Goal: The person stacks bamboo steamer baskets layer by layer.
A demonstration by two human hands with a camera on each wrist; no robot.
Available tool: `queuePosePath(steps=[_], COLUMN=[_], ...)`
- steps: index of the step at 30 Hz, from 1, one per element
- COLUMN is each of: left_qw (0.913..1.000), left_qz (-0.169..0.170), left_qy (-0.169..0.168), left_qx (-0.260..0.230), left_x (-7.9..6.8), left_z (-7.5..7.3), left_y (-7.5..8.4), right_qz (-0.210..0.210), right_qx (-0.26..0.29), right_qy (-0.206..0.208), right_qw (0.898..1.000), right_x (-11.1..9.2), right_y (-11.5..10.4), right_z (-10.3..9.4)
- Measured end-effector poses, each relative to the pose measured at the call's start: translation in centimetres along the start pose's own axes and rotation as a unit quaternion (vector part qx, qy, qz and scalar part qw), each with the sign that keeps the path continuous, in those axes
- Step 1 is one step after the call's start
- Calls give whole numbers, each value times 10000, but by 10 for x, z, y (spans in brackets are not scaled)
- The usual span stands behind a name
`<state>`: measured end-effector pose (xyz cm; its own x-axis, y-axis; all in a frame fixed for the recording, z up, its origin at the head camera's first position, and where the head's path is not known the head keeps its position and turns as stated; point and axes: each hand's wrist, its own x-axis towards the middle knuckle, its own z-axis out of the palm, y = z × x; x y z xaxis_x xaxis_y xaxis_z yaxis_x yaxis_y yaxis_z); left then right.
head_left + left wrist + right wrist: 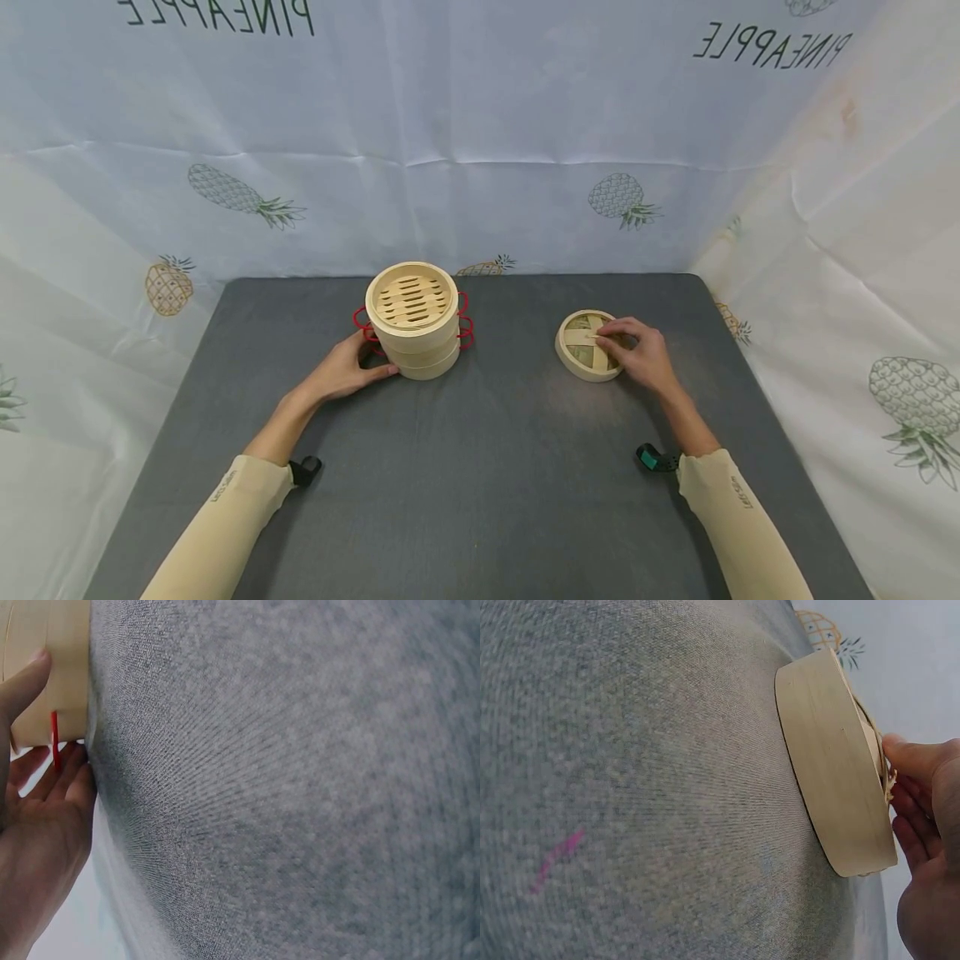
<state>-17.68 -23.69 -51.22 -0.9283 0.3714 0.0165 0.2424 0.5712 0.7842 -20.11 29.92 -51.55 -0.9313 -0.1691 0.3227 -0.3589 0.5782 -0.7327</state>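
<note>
A stacked bamboo steamer point(416, 329), with a slatted top and red cord loops on its sides, stands at the far left-centre of the table. My left hand point(348, 367) holds its lower left side, thumb point(28, 682) across the front and the other fingers round toward the back, near a red loop point(55, 742). On the right lies a round bamboo lid point(580, 358) with crossed strips over its woven top. My right hand point(641, 354) pinches the small handle at the lid's middle between thumb and fingers; in the right wrist view the lid's rim point(832, 765) is at the table surface.
The dark grey table point(480, 467) ends at a white pineapple-print cloth point(480, 108) behind and at both sides. A small pink mark point(559, 859) shows on the tabletop in the right wrist view.
</note>
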Motion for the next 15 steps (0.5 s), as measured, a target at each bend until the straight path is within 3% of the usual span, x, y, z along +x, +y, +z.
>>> queuePosePath(steps=[6,11,15], left_qw=[10000,10000,9999], left_qz=[0,-58,-93], left_qy=[6,-46,-55], left_qx=[11,-61,-74], left_x=[2,1,0], left_z=[0,-1,-1], left_y=[-1,0,-2], right_qz=[-161,-150,-109], right_qx=[-107,28,-78], right_qy=[176,73,8], right_qw=[9997,9999,9999], right_x=[2,2,3], right_y=[-2,-20,-12], right_z=[3,-1,0])
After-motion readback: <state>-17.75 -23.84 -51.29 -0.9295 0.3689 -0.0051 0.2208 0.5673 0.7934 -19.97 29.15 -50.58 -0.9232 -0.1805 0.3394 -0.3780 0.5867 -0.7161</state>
